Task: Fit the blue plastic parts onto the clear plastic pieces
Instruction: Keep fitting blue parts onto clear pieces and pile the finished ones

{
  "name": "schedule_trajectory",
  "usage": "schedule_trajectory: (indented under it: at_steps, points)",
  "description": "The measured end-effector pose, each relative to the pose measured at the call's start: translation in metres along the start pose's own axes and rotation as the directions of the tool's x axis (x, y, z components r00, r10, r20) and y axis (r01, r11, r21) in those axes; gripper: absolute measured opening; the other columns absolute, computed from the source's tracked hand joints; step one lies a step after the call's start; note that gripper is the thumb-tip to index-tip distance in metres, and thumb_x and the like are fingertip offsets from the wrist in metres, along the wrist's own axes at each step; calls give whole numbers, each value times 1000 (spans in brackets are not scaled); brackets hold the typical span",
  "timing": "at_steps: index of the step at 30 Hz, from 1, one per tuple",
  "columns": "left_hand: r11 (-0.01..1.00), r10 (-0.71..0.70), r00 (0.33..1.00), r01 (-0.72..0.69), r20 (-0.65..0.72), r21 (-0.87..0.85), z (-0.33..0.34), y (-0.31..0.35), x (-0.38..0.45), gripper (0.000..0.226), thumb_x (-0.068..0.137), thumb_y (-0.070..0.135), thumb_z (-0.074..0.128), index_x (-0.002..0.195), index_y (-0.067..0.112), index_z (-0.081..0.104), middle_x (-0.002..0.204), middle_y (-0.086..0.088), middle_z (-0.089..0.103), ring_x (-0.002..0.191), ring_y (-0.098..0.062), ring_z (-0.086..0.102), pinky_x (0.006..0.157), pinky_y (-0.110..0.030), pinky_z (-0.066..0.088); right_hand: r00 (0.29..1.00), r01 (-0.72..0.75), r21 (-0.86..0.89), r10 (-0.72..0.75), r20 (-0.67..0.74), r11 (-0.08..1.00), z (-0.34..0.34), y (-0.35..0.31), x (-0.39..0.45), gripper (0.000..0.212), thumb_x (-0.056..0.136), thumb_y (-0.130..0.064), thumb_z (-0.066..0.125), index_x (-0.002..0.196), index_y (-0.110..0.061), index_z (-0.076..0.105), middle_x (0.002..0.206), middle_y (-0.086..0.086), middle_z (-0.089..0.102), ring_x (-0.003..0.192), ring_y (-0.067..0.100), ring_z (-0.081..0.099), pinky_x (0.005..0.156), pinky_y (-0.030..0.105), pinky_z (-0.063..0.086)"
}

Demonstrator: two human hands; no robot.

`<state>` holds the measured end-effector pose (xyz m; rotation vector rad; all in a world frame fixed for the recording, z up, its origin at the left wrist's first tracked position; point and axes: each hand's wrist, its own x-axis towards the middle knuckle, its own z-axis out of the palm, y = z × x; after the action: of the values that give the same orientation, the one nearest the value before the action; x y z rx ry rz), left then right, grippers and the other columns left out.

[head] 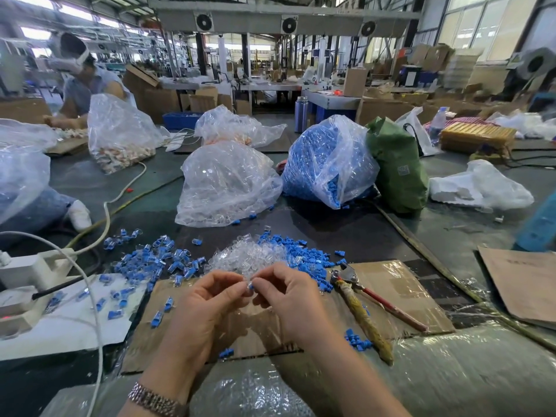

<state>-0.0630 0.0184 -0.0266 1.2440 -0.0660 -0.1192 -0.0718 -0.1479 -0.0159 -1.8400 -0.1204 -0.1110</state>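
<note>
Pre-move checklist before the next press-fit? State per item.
1. Left hand pinching the clear piece: ok.
2. Right hand pinching the blue part: ok.
3. Blue part aligned with the clear piece: cannot tell, fingertips cover the joint.
4. Clear pieces pile stocked, straight ahead: ok.
5. Loose blue parts beside that pile: ok.
6. Pliers lie to the right, apart from both hands: ok.

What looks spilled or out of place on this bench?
Blue parts and clear pieces lie in loose heaps, with strays near the bag of blue parts. A pair of pliers lies on the cardboard. Nothing looks damaged.
</note>
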Motion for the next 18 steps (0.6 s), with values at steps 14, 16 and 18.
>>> schedule_trajectory:
  at_steps: [14,16,18]
  points:
    - [977,-115,993,119,33,-176,1,5,1,29,74,-1,72,101,-10,66,83,-19,70,69,-17,69,59,-21,58,993,103,37,-101,-53,994,-5,-7,0,12,84,-21,82,81,-31,75,84,-8,74,83,8,70,78,23,57]
    - [973,-114,993,118,31,-197,0,4,2,29,74,-4,72,101,-12,66,90,-22,71,75,-21,71,64,-23,61,994,102,37,-101,-44,994,-3,-8,-1,9,85,-21,81,82,-29,76,85,-7,75,84,8,70,78,24,57]
    - [965,-123,992,127,31,-229,-1,3,3,29,74,-7,71,102,-13,66,96,-24,71,79,-25,73,68,-25,62,995,94,44,-92,-48,995,-1,-8,-3,9,86,-21,80,84,-29,77,85,-9,75,84,5,70,76,21,56]
